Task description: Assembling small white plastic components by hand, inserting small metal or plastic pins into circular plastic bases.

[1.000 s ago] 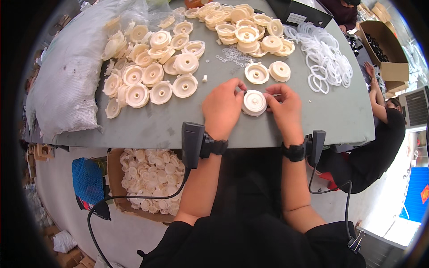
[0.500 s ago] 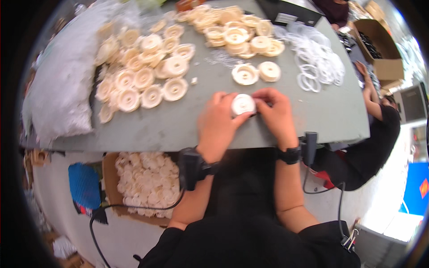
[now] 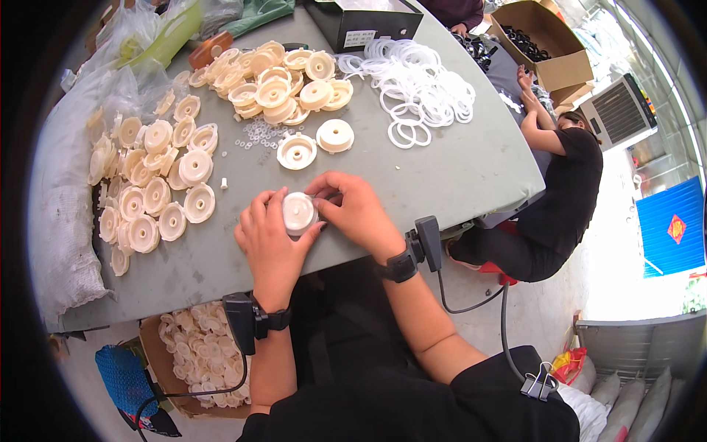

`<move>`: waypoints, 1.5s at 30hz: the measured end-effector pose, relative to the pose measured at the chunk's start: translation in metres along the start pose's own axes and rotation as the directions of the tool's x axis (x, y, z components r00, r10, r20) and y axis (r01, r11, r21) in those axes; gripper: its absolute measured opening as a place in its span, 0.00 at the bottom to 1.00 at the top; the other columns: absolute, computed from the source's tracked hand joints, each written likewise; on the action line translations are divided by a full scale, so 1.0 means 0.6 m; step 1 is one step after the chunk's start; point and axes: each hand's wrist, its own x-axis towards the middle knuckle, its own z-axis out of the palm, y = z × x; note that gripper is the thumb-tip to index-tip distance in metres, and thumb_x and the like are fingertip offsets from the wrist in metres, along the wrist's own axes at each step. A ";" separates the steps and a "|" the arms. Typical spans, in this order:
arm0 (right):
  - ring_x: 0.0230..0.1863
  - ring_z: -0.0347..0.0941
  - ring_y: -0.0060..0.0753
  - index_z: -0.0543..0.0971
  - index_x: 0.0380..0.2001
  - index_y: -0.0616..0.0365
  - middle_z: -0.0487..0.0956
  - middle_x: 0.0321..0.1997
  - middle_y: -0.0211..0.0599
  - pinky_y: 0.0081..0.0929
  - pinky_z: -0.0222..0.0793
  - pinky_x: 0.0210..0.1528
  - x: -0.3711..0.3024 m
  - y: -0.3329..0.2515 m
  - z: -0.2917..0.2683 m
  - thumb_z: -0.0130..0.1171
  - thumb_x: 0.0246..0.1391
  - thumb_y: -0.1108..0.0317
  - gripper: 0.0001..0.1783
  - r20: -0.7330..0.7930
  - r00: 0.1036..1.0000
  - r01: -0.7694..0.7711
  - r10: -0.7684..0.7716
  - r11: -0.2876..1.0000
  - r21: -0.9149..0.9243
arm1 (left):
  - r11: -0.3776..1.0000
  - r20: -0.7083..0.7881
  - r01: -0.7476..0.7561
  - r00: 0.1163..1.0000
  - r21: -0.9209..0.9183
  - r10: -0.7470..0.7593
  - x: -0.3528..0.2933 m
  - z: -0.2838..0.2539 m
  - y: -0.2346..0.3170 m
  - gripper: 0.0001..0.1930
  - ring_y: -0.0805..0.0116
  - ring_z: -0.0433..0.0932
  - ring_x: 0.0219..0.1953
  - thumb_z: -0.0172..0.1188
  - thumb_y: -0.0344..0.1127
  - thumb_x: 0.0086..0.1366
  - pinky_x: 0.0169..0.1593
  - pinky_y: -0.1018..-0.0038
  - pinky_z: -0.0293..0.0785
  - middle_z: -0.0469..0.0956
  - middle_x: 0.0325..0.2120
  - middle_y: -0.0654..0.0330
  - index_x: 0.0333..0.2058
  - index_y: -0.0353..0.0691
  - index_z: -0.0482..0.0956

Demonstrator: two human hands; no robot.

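Note:
Near the table's front edge I hold a white round plastic cap-like part (image 3: pixel 298 212), its flat face with a small central nub turned up. My left hand (image 3: pixel 271 239) is closed around its left side and lower edge. Against its right rim press the bent fingers of my right hand (image 3: pixel 355 210); whether they also pinch something small there is hidden. Just beyond my hands lie a cream wheel-shaped part (image 3: pixel 297 151) and another cream round part (image 3: pixel 335 136). Small clear rings (image 3: pixel 264 132) are scattered behind them.
Cream parts (image 3: pixel 156 195) spread at left, with another heap (image 3: pixel 272 88) farther back. White rings (image 3: pixel 420 88) lie at right, near a black box (image 3: pixel 361 26). A white sack (image 3: pixel 62 214) borders the left side. Below stands a carton of parts (image 3: pixel 151 342); a co-worker (image 3: pixel 567 191) sits at right.
The whole view has swung, so the table and my hands sit farther left and tilted in it. Both hands still hold the white part, its face still up.

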 end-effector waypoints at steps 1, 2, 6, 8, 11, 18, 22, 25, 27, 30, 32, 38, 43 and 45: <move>0.32 0.74 0.31 0.76 0.32 0.64 0.77 0.31 0.39 0.25 0.72 0.36 -0.002 -0.001 0.000 0.55 0.45 0.80 0.08 0.011 1.000 -0.001 0.002 1.000 -0.002 | 1.000 -0.001 -0.002 1.000 0.000 0.002 0.000 0.001 -0.001 0.30 0.60 0.63 0.52 0.69 0.44 0.44 0.54 0.60 0.54 0.67 0.47 0.61 0.48 0.43 0.71; 0.32 0.74 0.31 0.76 0.32 0.64 0.77 0.31 0.39 0.25 0.72 0.36 -0.004 -0.002 0.003 0.55 0.45 0.80 0.08 0.011 1.000 0.001 -0.001 1.000 -0.001 | 1.000 0.007 -0.006 1.000 0.003 0.006 0.000 0.001 -0.002 0.30 0.60 0.63 0.52 0.69 0.44 0.45 0.55 0.60 0.54 0.67 0.47 0.61 0.48 0.43 0.71; 0.31 0.74 0.34 0.76 0.32 0.63 0.76 0.31 0.40 0.27 0.71 0.36 -0.011 0.002 0.011 0.56 0.45 0.79 0.08 -0.066 0.994 0.082 -0.089 0.992 -0.098 | 1.000 0.024 -0.004 1.000 0.005 0.004 0.002 0.001 -0.001 0.29 0.59 0.61 0.55 0.67 0.43 0.46 0.57 0.61 0.52 0.66 0.51 0.60 0.48 0.43 0.71; 0.31 0.74 0.36 0.76 0.32 0.63 0.76 0.31 0.41 0.27 0.71 0.36 -0.010 0.005 0.012 0.56 0.45 0.79 0.07 -0.071 0.991 0.102 -0.111 0.987 -0.125 | 1.000 0.027 -0.009 1.000 0.022 0.008 0.003 0.001 -0.002 0.29 0.59 0.60 0.56 0.67 0.43 0.46 0.57 0.60 0.51 0.65 0.53 0.60 0.48 0.43 0.71; 0.31 0.74 0.35 0.76 0.33 0.62 0.76 0.32 0.41 0.28 0.71 0.35 -0.008 0.009 0.022 0.56 0.46 0.78 0.08 -0.031 0.992 0.121 -0.126 0.983 -0.135 | 0.998 0.013 -0.017 1.000 0.057 0.017 0.001 -0.005 -0.009 0.29 0.58 0.61 0.57 0.67 0.42 0.46 0.58 0.60 0.52 0.66 0.53 0.59 0.48 0.42 0.71; 0.36 0.74 0.23 0.77 0.37 0.61 0.79 0.34 0.35 0.22 0.69 0.40 -0.022 0.019 0.019 0.54 0.52 0.73 0.09 -0.207 0.978 0.036 -0.033 0.999 0.010 | 0.705 -0.137 -0.065 0.990 -0.706 -0.046 -0.015 0.000 -0.043 0.31 0.58 0.74 0.45 0.67 0.46 0.50 0.46 0.70 0.69 0.72 0.45 0.52 0.49 0.37 0.69; 0.33 0.70 0.16 0.77 0.37 0.60 0.76 0.32 0.27 0.16 0.66 0.38 -0.027 0.030 0.009 0.56 0.53 0.73 0.07 -0.196 0.979 0.063 -0.061 0.998 0.004 | -0.163 0.119 0.106 0.990 -0.981 -0.070 -0.055 -0.057 -0.071 0.35 0.59 0.76 0.42 0.49 0.60 0.62 0.46 0.66 0.73 0.69 0.50 0.44 0.59 0.39 0.58; 0.34 0.69 0.16 0.77 0.37 0.61 0.75 0.32 0.26 0.15 0.65 0.38 -0.029 0.031 0.017 0.56 0.54 0.73 0.07 -0.165 0.986 0.040 -0.038 0.999 0.007 | -0.626 0.291 0.234 0.957 -0.744 0.012 -0.090 -0.107 -0.109 0.41 0.56 0.76 0.40 0.35 0.68 0.62 0.41 0.63 0.75 0.67 0.52 0.42 0.60 0.38 0.56; 0.35 0.69 0.16 0.77 0.37 0.62 0.76 0.32 0.27 0.15 0.65 0.39 -0.027 0.032 0.014 0.56 0.54 0.73 0.07 -0.137 0.990 0.051 -0.044 0.998 0.047 | -0.601 0.345 0.223 0.934 -0.768 -0.095 -0.109 -0.124 -0.122 0.41 0.55 0.76 0.39 0.33 0.68 0.62 0.38 0.62 0.76 0.66 0.53 0.41 0.60 0.38 0.56; 0.36 0.70 0.18 0.76 0.37 0.63 0.76 0.33 0.28 0.16 0.64 0.41 -0.022 0.033 0.014 0.56 0.55 0.72 0.08 -0.123 0.992 0.051 -0.037 0.993 0.107 | -0.501 0.412 0.267 0.888 -0.823 -0.205 -0.156 -0.137 -0.166 0.38 0.58 0.76 0.36 0.35 0.66 0.63 0.37 0.65 0.75 0.70 0.48 0.44 0.59 0.38 0.59; 0.36 0.70 0.19 0.76 0.38 0.63 0.76 0.34 0.30 0.16 0.65 0.41 -0.019 0.038 0.014 0.56 0.56 0.71 0.08 -0.135 0.989 0.070 -0.060 0.995 0.072 | -0.410 0.421 0.339 0.898 -0.847 -0.127 -0.195 -0.144 -0.203 0.33 0.63 0.76 0.34 0.42 0.61 0.63 0.37 0.69 0.74 0.73 0.41 0.51 0.55 0.38 0.63; 0.36 0.70 0.19 0.76 0.38 0.64 0.76 0.34 0.30 0.17 0.65 0.42 -0.023 0.033 0.012 0.55 0.56 0.71 0.09 -0.152 0.985 0.083 -0.077 0.996 0.031 | 0.507 0.235 0.609 0.750 -0.610 -0.618 -0.313 -0.145 -0.293 0.29 0.63 0.74 0.39 0.59 0.47 0.57 0.43 0.70 0.72 0.72 0.41 0.55 0.52 0.35 0.66; 0.37 0.71 0.19 0.76 0.38 0.64 0.76 0.34 0.31 0.17 0.65 0.42 -0.015 0.037 0.025 0.55 0.56 0.72 0.08 -0.135 0.989 0.073 -0.068 0.997 0.038 | 0.638 -0.042 0.612 0.737 0.467 -0.675 -0.443 -0.106 -0.385 0.30 0.52 0.74 0.45 0.63 0.44 0.53 0.44 0.64 0.71 0.74 0.43 0.51 0.52 0.37 0.67; 0.37 0.71 0.19 0.76 0.38 0.65 0.76 0.34 0.31 0.16 0.64 0.42 -0.022 0.031 0.020 0.55 0.56 0.72 0.08 -0.123 0.991 0.060 -0.059 0.998 0.007 | 0.655 0.027 0.634 0.710 0.410 -0.704 -0.422 -0.103 -0.371 0.26 0.51 0.74 0.45 0.64 0.44 0.52 0.44 0.60 0.71 0.74 0.44 0.49 0.48 0.38 0.72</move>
